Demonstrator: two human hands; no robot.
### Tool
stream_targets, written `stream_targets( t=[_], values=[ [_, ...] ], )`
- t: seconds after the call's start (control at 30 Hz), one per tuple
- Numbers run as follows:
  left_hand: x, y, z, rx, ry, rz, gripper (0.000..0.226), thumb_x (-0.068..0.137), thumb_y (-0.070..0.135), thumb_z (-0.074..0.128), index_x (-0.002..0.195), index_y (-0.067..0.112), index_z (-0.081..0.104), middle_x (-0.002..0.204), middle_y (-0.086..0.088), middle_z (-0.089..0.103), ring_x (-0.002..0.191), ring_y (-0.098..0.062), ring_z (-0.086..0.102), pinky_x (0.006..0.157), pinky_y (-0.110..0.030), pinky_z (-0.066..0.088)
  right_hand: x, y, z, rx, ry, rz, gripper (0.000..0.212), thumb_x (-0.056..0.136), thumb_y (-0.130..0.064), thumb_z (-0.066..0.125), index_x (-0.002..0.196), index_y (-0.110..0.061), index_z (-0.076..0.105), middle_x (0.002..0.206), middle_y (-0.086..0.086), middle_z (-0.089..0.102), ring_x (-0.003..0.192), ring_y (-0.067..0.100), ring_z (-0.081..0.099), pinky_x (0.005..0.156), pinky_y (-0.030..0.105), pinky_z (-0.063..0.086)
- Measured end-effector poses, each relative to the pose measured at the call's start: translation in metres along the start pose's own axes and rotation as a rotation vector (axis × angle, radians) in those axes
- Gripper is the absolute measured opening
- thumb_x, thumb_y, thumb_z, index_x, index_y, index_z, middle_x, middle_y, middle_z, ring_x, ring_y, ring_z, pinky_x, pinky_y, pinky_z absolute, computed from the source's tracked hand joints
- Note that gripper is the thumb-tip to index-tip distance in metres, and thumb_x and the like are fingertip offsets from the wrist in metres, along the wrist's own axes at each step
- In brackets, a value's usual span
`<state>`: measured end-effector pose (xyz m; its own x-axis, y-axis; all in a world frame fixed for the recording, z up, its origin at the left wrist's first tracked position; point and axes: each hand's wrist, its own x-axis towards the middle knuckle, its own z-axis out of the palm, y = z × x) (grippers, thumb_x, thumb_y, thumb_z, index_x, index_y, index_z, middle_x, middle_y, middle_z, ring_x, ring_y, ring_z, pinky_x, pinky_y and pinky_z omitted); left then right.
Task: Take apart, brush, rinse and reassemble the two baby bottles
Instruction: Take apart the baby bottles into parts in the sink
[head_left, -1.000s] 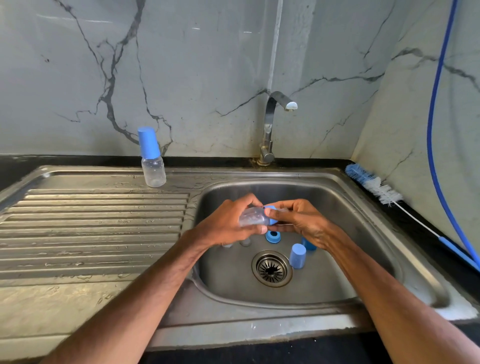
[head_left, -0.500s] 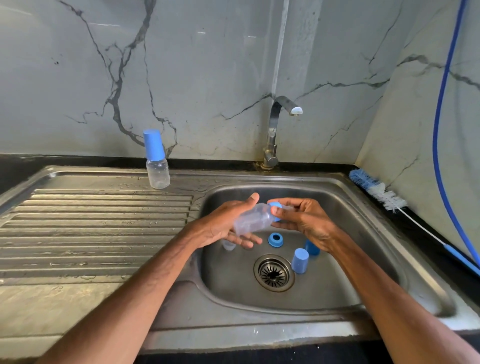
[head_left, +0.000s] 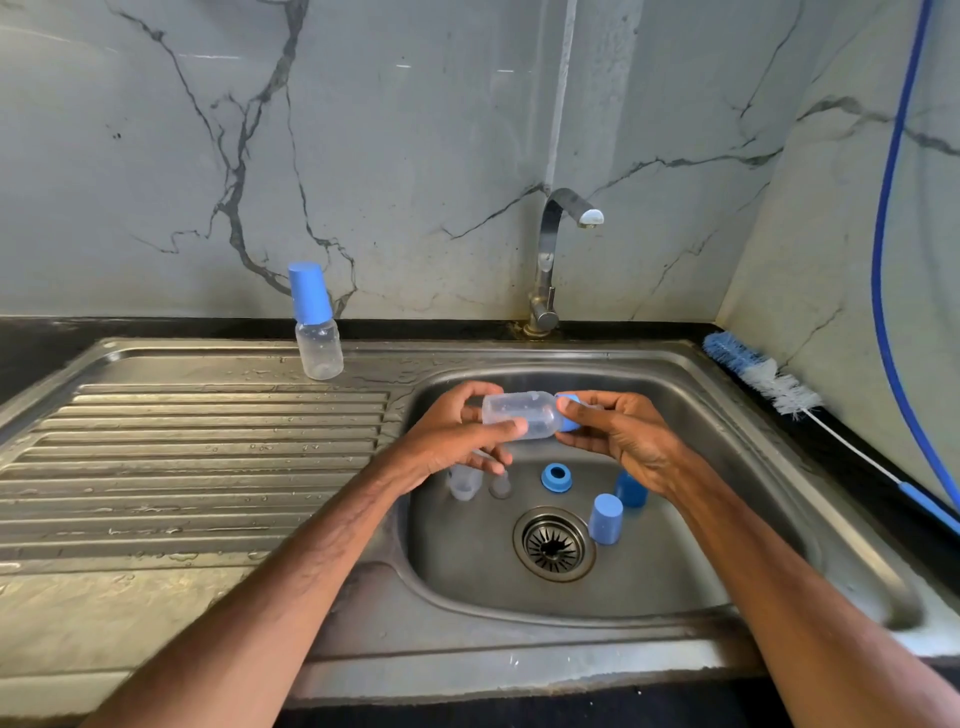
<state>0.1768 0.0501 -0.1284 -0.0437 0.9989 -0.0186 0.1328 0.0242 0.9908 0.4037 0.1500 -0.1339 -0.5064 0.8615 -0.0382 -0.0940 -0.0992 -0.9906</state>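
Observation:
Over the sink basin (head_left: 727, 519) my left hand (head_left: 457, 441) grips a clear baby bottle (head_left: 519, 415) lying sideways. My right hand (head_left: 618, 431) pinches the blue screw ring (head_left: 569, 413) at the bottle's neck. On the basin floor lie a blue ring (head_left: 556, 477), a blue cap (head_left: 605, 518), a second blue piece (head_left: 630, 490) partly behind my right wrist, and two clear teats (head_left: 462, 486) below my left hand. A second bottle (head_left: 314, 322) with its blue cap on stands upright at the back of the drainboard.
The tap (head_left: 558, 249) rises behind the basin with no water running. A bottle brush (head_left: 763, 379) with blue and white bristles lies along the right counter. A blue hose (head_left: 883, 260) hangs down the right wall. The ribbed drainboard (head_left: 182, 467) at left is wet.
The bottle has tipped from slanted to nearly level and sits a little higher. My right hand's fingers stay on the blue ring at its neck.

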Motion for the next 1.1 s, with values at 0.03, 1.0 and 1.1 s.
stream_targets(
  t=[0.03, 1.0, 1.1],
  values=[
    [0.001, 0.0, -0.001, 0.025, 0.017, -0.002, 0.059, 0.087, 0.052, 0.076, 0.13, 0.018, 0.054, 0.102, -0.014, 0.077, 0.071, -0.029, 0.075, 0.068, -0.04, 0.064, 0.0, 0.0, -0.001, 0.009, 0.001, 0.004, 0.043, 0.073, -0.021, 0.087, 0.112, -0.004, 0.077, 0.11, 0.015, 0.078, 0.104, 0.028, 0.076, 0.078, 0.029, 0.063],
    [-0.017, 0.003, -0.006, 1.27, 0.025, -0.153, 0.059, 0.063, 0.061, 0.088, 0.092, 0.016, 0.063, 0.093, -0.017, 0.062, 0.09, -0.03, 0.063, 0.069, -0.034, 0.044, 0.005, 0.007, 0.001, -0.367, -0.004, 0.004, 0.029, 0.077, -0.026, 0.091, 0.1, -0.014, 0.081, 0.099, 0.004, 0.08, 0.091, 0.015, 0.078, 0.07, 0.031, 0.064],
    [-0.017, -0.004, -0.004, 1.294, 0.037, -0.207, 0.062, 0.063, 0.054, 0.092, 0.092, 0.017, 0.051, 0.102, -0.007, 0.061, 0.093, -0.026, 0.062, 0.068, -0.033, 0.042, 0.007, 0.009, 0.002, -0.42, -0.009, 0.0, 0.029, 0.075, -0.027, 0.092, 0.099, -0.015, 0.08, 0.096, 0.003, 0.079, 0.087, 0.011, 0.078, 0.066, 0.028, 0.063]
  ],
)
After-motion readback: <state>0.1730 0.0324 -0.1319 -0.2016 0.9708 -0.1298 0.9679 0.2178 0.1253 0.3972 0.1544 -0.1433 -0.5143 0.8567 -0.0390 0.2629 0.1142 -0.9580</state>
